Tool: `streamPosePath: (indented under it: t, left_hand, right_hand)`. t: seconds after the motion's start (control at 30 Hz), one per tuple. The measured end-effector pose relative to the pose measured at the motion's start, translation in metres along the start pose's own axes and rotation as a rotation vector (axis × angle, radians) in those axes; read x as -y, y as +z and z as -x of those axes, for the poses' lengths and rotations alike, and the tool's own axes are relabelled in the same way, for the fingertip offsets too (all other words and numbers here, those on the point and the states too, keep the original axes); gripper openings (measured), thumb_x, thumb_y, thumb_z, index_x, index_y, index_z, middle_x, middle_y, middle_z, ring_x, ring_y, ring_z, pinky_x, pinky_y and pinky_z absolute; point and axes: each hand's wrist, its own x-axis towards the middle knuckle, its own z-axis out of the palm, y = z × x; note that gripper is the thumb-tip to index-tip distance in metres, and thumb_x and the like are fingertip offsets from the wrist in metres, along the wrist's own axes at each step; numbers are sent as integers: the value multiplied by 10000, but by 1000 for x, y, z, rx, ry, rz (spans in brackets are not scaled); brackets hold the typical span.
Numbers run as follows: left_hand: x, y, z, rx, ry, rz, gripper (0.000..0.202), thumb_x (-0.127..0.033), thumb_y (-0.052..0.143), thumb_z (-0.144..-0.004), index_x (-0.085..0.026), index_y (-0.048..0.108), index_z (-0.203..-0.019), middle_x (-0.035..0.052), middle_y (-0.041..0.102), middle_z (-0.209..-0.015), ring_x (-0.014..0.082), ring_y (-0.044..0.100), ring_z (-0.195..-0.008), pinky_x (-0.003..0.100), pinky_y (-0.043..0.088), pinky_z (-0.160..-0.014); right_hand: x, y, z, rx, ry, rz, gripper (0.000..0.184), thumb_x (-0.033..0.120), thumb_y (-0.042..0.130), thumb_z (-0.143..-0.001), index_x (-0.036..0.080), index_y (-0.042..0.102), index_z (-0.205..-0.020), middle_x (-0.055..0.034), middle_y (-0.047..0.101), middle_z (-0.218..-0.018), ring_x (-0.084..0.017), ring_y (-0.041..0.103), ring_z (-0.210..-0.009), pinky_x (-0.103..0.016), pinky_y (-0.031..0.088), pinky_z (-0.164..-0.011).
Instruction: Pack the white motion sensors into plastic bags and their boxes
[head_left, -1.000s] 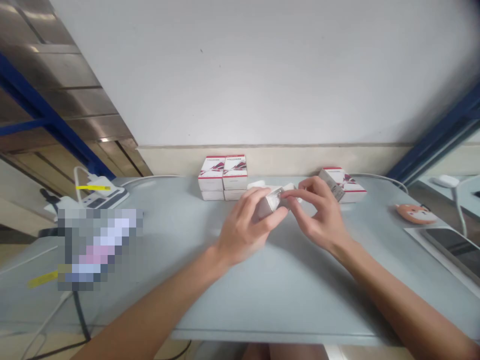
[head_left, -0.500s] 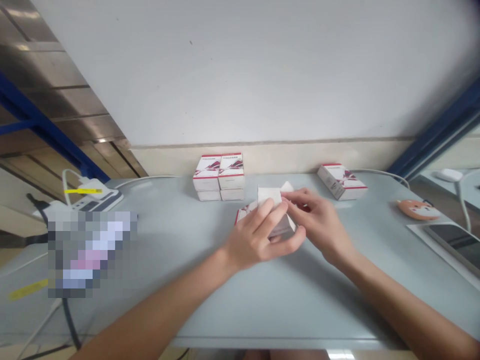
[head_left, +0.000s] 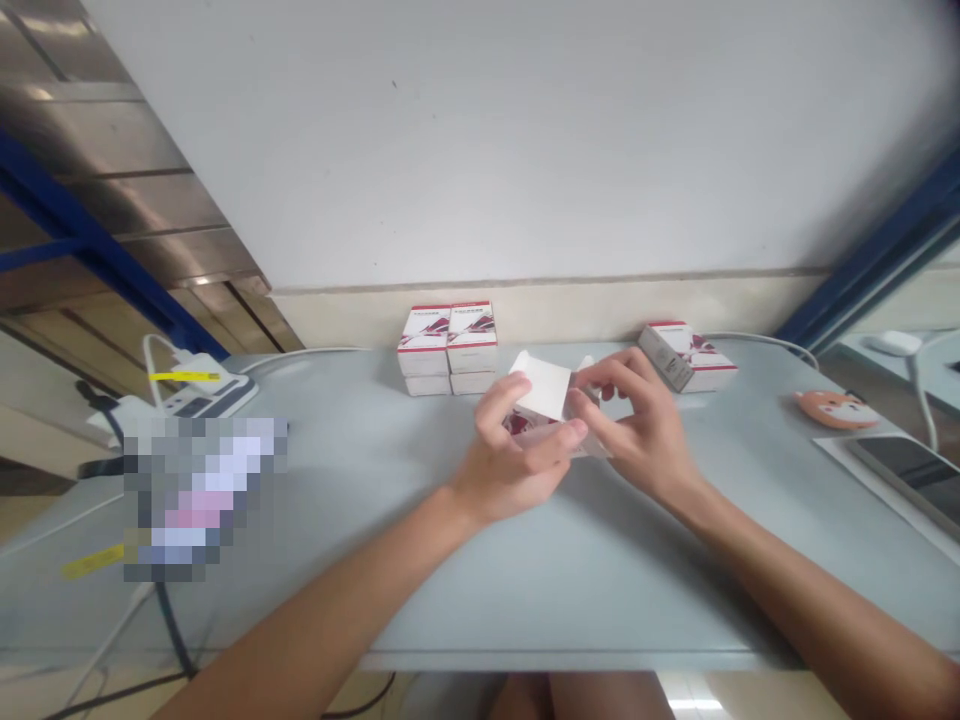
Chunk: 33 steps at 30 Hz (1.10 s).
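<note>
Work centred on one small red-and-white carton [head_left: 541, 392], held just in front of, and a little right of, the stack of four like cartons [head_left: 448, 345] at the back of the grey table [head_left: 525, 590].

- Left hand [head_left: 510, 462] was clamped on the carton's body, thumb on the near side and fingers curled over the far side.
- Right hand [head_left: 637, 432] was closed on the carton's right end, forefinger and thumb pinched together at a small side tab.
- Progress, judged from the lie of things: the carton's white end flap stood up and open. Whether anything was inside could not be made out.
- The stack of four looked shut and squared.
- A fifth carton [head_left: 686, 356] lay alone well to the right of the stack, untouched.

Against half a second earlier:

- The carton sat higher and closer to the stack.
- The left fingers no longer lay flat across the flap, which now stood clear of them.
- The lone carton and the stack kept their places.
</note>
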Motion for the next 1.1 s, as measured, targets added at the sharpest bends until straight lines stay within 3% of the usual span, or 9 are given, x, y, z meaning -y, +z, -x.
streamPosePath:
  t: [0.13,0.2,0.3,0.43,0.53,0.63,0.77,0.93,1.1]
  left_hand:
    - [1,0,4,75,-176,76,887,-94,849,-732,-314,403,-1466,162,243,-1558,391,365,-1527,570,580,-1093]
    - [4,-2,8,182,-307,197,991,-101,840,-758,-307,295,-1560,210,250,-1618,355,530,-1414,481,641,-971]
    - [11,-5,13,376,-395,318,1034,-58,770,-818,-341,190,-1625,200,466,-1577,218,722,-1072,341,639,-803]
    - [16,-7,13,445,-448,339,1041,-64,741,-840,-355,171,-1662,135,663,-1404,221,736,-1044,313,610,-790]
    - [15,-8,11,477,-472,362,1039,-100,736,-865,-380,155,-1680,119,668,-1399,231,733,-1085,348,620,-845]
    - [15,-9,13,469,-518,374,988,-129,738,-883,-390,197,-1668,129,629,-1446,239,719,-1153,361,630,-869]
    - [16,-10,15,368,-652,440,949,-210,766,-906,-355,188,-1644,143,629,-1415,249,706,-1201,368,647,-867]
    - [14,-15,5,316,-790,610,804,-307,738,-948,-290,259,-1593,153,711,-1339,269,762,-1123,416,667,-872]
    - [19,-20,-6,467,-904,769,588,-371,669,-1002,-225,491,-1543,170,703,-1427,313,740,-1238,435,668,-946]
  right_hand:
    - [-4,-2,-3,-38,-95,177,57,272,661,-912,264,662,-856,-22,613,-836,-210,561,-774,-412,444,-769]
    - [-7,-3,-4,-33,-122,250,66,246,650,-920,257,646,-855,-15,646,-822,-209,573,-776,-424,424,-799]
    - [-11,-6,-6,-38,-153,259,70,226,634,-938,251,636,-873,-14,674,-833,-206,593,-779,-415,437,-802]
    - [-13,-12,-10,-32,-119,176,83,258,628,-967,254,641,-886,-30,697,-879,-209,620,-798,-381,485,-764]
    - [-14,-20,-16,-91,-25,97,112,340,654,-976,259,657,-898,-40,714,-900,-219,647,-823,-374,519,-766]
    - [-20,-30,-25,-248,108,-74,160,417,671,-974,261,659,-941,-34,712,-887,-204,654,-762,-340,527,-678]
    - [-40,-45,-37,-399,281,-407,131,398,671,-943,277,648,-986,-45,760,-1108,-207,715,-811,-323,563,-616]
    - [-67,-55,-46,-364,480,-688,95,295,676,-847,289,688,-942,-39,792,-965,-269,761,-978,-379,652,-717]
    - [-76,-56,-48,-363,564,-761,84,304,692,-831,279,687,-912,-33,784,-890,-262,765,-976,-376,670,-738]
